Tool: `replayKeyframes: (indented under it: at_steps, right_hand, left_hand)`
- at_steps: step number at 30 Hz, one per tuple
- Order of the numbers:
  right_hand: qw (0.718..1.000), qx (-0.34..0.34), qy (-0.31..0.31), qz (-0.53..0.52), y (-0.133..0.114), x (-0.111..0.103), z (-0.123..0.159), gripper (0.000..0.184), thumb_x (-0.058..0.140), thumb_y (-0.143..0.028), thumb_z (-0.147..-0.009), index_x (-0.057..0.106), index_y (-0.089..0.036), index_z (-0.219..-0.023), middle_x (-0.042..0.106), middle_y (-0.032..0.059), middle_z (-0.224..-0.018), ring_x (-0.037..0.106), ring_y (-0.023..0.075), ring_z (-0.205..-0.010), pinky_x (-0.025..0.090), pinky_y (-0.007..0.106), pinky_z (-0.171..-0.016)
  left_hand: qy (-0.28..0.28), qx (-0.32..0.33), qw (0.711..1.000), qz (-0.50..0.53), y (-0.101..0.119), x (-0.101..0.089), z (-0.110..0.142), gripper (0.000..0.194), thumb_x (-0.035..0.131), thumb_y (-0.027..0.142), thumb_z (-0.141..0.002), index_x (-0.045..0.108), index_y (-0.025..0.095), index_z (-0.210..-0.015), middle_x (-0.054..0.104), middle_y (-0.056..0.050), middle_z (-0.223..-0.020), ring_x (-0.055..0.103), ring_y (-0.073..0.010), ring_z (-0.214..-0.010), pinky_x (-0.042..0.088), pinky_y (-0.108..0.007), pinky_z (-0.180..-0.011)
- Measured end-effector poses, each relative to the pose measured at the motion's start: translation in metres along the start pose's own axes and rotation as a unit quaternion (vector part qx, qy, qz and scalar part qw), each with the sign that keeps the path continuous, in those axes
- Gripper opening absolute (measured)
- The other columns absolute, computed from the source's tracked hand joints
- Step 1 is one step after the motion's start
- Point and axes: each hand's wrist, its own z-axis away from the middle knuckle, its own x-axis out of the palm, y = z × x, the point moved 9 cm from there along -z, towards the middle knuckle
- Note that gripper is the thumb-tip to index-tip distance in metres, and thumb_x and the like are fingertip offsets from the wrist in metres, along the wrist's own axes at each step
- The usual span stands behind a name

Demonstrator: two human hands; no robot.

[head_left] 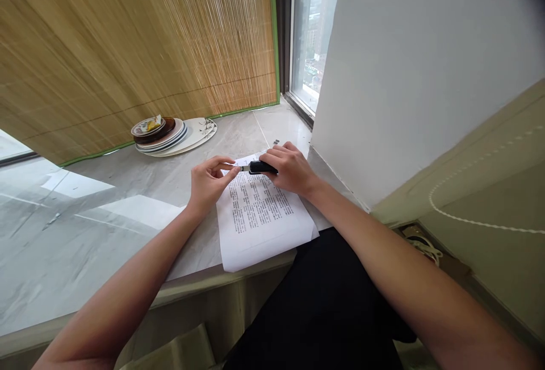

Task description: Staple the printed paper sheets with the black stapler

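My right hand [292,167] is closed around a small black stapler [259,167], held over the upper part of the printed sheets. A narrow metal piece sticks out of the stapler's left end. At that end my left hand [213,181] pinches with thumb and forefinger; the exact contact is small and hard to make out. Beneath both hands lie white sheets of paper [264,239] covered in printed text, their near edge reaching over the ledge's rim. Small grey pieces, apparently staple strips [276,142], rest just beyond my right hand.
Stacked plates [196,131] stand at the back left, a yellow item on top. Behind them hangs a bamboo blind [170,35]. A white wall [409,63] and window [313,35] bound the marble ledge [128,239] on the right. A beaded cord [468,221] hangs at far right.
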Motion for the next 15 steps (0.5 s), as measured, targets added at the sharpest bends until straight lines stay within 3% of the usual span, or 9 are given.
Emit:
replayKeyframes:
  at_steps: [15]
  right_hand:
    - [0.998,-0.038,-0.015,0.056,-0.012,-0.004,-0.002,0.017,0.054,-0.008,-0.099,0.065,-0.021,-0.098,0.072,0.0047,-0.092,0.056,0.0224,-0.088,0.030,0.038,-0.086]
  left_hand:
    - [0.003,0.047,0.996,-0.074,0.010,0.003,0.002,0.013,0.085,0.032,-0.086,0.079,0.023,-0.094,0.079,0.000,-0.078,0.039,-0.0087,-0.051,0.032,-0.027,-0.050]
